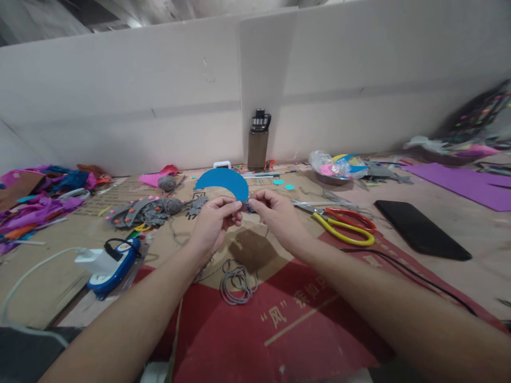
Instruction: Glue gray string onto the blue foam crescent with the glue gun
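A blue crescent-shaped sheet (225, 181) stands up above my hands, its lower right tip at my fingertips. My left hand (219, 215) is closed, thumb and forefinger pinching near that tip. Close beside it, my right hand (275, 215) is closed too, in a pinch; a short strand like grey cord hangs beneath it. What exactly lies between the fingertips is small and partly hidden. Below my hands, a loose coil of grey cord (238, 284) lies on the cardboard, with one strand running up towards my left hand.
Scissors (351, 226) with red and yellow handles and a black phone (421, 230) lie to the right. A bottle (258, 141) stands at the wall near a metal bowl (333, 178). Left are a blue power strip (114, 271), grey felt pieces (139, 211) and colourful scraps (43, 205).
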`<action>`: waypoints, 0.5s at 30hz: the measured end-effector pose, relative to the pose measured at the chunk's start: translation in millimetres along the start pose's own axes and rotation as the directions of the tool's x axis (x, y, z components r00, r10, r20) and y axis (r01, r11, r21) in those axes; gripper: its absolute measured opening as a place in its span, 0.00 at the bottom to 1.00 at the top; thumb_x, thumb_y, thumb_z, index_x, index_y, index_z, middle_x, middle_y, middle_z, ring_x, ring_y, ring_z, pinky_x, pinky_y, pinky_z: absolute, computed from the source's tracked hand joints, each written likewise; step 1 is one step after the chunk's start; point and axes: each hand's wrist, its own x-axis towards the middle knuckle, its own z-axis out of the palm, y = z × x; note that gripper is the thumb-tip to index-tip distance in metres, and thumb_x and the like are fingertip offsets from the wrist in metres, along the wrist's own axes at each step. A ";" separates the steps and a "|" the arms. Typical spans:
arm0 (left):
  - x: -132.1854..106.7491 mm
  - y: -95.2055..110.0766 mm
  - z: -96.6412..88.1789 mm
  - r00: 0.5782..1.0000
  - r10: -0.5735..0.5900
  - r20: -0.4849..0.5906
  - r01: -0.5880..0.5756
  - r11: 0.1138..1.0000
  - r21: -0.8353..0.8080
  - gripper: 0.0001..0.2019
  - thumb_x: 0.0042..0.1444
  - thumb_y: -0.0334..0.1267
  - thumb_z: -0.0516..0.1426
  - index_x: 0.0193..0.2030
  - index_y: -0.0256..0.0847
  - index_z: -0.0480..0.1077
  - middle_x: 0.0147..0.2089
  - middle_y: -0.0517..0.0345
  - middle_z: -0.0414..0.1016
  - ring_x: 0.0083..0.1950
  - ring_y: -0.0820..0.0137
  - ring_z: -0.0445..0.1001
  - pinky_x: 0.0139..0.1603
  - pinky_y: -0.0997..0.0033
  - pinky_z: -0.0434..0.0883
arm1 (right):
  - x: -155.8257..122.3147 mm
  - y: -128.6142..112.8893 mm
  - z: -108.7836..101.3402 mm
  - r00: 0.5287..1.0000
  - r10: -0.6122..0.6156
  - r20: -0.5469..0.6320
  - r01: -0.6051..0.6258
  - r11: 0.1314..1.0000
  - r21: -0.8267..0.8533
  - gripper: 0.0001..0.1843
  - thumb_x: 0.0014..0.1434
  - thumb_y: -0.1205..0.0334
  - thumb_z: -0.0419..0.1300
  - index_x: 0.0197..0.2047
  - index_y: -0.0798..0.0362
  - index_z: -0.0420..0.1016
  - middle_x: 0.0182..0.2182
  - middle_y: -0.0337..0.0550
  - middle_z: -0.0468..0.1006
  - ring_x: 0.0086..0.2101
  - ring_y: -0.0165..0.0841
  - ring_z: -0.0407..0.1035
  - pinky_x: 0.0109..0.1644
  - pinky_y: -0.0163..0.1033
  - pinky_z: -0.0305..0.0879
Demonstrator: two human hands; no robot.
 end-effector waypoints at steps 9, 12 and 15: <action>0.6 0.9 -1.1 0.997 -0.051 0.057 0.052 0.998 -0.024 0.09 0.43 0.34 0.65 0.30 0.35 0.70 0.27 0.59 0.72 0.25 0.79 0.68 0.26 0.78 0.65 | 0.4 0.5 -1.6 0.997 0.072 0.037 -0.077 0.985 0.153 0.11 0.53 0.54 0.58 0.34 0.54 0.74 0.30 0.40 0.74 0.27 0.27 0.60 0.29 0.35 0.56; 0.9 1.7 -0.8 0.993 -0.084 0.088 0.087 0.996 -0.029 0.09 0.45 0.35 0.65 0.30 0.34 0.71 0.27 0.58 0.73 0.25 0.80 0.68 0.26 0.78 0.66 | 0.6 1.1 -1.8 0.996 0.074 0.043 -0.082 0.973 0.218 0.11 0.53 0.55 0.59 0.34 0.54 0.73 0.29 0.39 0.73 0.26 0.26 0.61 0.29 0.34 0.57; 0.7 2.5 0.7 0.989 -0.109 0.096 0.112 0.993 -0.036 0.09 0.46 0.36 0.64 0.31 0.32 0.72 0.28 0.56 0.73 0.25 0.79 0.68 0.27 0.79 0.67 | 0.4 1.3 -2.0 0.997 0.058 0.054 -0.070 0.965 0.253 0.10 0.53 0.55 0.60 0.33 0.54 0.73 0.29 0.38 0.73 0.27 0.26 0.62 0.30 0.34 0.57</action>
